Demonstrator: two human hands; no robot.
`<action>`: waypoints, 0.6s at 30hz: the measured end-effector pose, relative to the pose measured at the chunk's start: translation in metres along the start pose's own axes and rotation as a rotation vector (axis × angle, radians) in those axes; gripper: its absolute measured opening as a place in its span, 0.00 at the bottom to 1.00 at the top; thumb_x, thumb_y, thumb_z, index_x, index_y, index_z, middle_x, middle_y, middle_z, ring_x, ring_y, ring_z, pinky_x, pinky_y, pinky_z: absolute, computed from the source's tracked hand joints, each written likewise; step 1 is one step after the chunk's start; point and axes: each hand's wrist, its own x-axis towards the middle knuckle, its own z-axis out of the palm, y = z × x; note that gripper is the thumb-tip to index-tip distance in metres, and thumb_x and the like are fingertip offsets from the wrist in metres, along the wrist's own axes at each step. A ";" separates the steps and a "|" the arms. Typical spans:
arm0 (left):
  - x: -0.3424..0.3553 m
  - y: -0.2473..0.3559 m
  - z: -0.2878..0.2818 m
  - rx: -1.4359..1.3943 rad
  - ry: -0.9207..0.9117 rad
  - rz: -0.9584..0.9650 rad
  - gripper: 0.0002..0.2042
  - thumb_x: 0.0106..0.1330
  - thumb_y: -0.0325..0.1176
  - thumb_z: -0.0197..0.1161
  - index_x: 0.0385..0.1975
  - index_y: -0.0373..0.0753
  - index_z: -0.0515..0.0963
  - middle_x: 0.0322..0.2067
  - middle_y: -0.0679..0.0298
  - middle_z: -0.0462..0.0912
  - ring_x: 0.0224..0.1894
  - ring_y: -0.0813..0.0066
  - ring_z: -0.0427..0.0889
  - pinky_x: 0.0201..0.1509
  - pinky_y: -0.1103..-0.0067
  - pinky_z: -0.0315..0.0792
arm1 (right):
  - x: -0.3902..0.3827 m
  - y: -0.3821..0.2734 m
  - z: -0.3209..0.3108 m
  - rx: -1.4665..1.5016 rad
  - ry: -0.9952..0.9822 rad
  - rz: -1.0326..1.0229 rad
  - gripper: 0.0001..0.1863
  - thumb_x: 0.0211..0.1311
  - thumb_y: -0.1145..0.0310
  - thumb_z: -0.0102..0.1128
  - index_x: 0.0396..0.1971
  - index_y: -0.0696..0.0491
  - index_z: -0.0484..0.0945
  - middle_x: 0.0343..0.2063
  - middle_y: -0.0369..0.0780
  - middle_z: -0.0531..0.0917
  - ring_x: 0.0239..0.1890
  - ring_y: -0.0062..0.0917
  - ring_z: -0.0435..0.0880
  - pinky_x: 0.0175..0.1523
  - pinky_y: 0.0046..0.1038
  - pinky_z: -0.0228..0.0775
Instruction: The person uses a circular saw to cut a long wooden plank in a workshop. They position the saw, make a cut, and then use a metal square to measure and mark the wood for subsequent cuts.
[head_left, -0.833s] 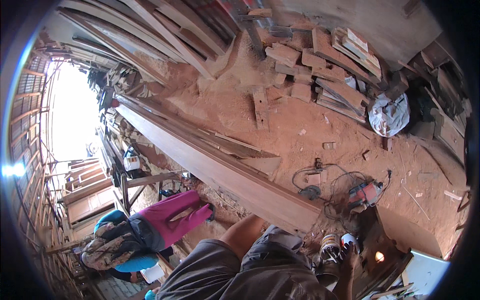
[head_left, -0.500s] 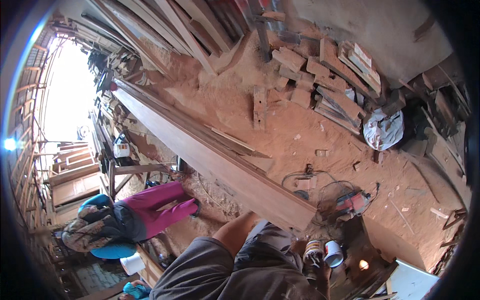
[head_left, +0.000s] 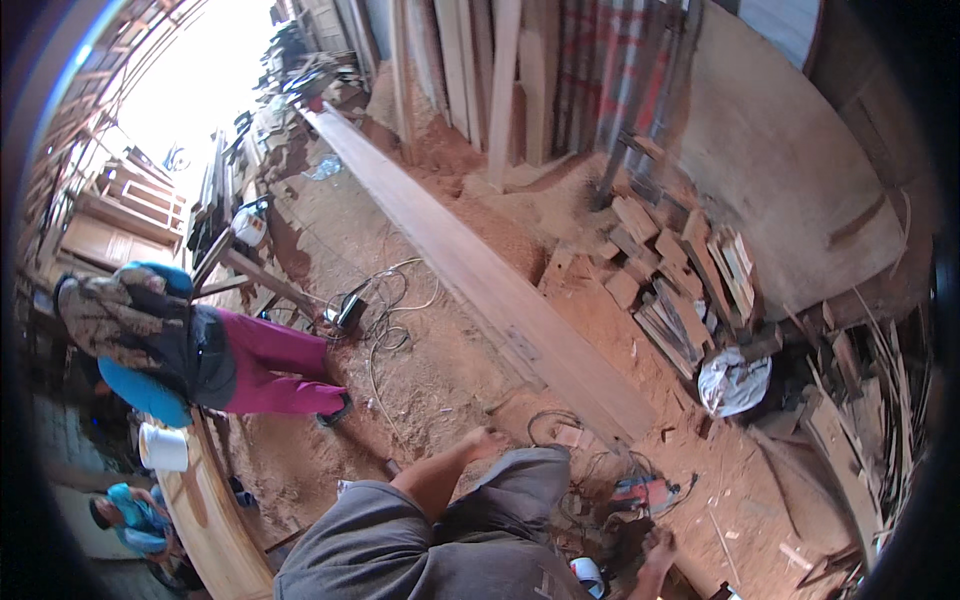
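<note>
Brown wood plank [head_left: 490,270] just beyond the red power tool [head_left: 640,494], I'd best work clear of that tool, my left hand [head_left: 485,442] left of it, right hand [head_left: 658,550] nearer me, both curled, any hold I cannot tell.

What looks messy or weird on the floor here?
The pale cable lies in untidy loops across the dusty floor, perhaps easy to trip on. A red tool sits down there too, near the right hand. Nothing looks clearly broken.

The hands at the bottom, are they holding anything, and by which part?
Nothing shows in the left hand; whether the right hand holds anything cannot be told.
</note>
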 end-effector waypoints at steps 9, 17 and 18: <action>-0.121 -0.143 0.030 -0.440 0.055 -0.378 0.31 0.70 0.63 0.59 0.52 0.39 0.88 0.52 0.46 0.88 0.56 0.47 0.85 0.63 0.62 0.77 | -0.054 -0.253 0.113 -0.029 0.049 -0.735 0.20 0.81 0.55 0.56 0.57 0.55 0.81 0.42 0.36 0.85 0.42 0.21 0.82 0.50 0.25 0.75; -0.117 -0.253 -0.040 -0.812 0.235 -0.521 0.31 0.69 0.61 0.63 0.53 0.36 0.87 0.52 0.46 0.88 0.57 0.53 0.87 0.65 0.66 0.77 | -0.171 -0.348 0.383 -0.284 -0.473 -1.057 0.15 0.83 0.66 0.53 0.53 0.60 0.82 0.38 0.37 0.84 0.39 0.19 0.81 0.48 0.24 0.76; -0.118 -0.270 -0.056 -0.837 0.285 -0.510 0.31 0.69 0.61 0.63 0.53 0.36 0.87 0.53 0.46 0.88 0.57 0.52 0.87 0.65 0.66 0.77 | -0.193 -0.356 0.423 -0.521 -0.335 -1.058 0.13 0.81 0.69 0.55 0.52 0.61 0.82 0.38 0.38 0.86 0.42 0.21 0.83 0.50 0.25 0.77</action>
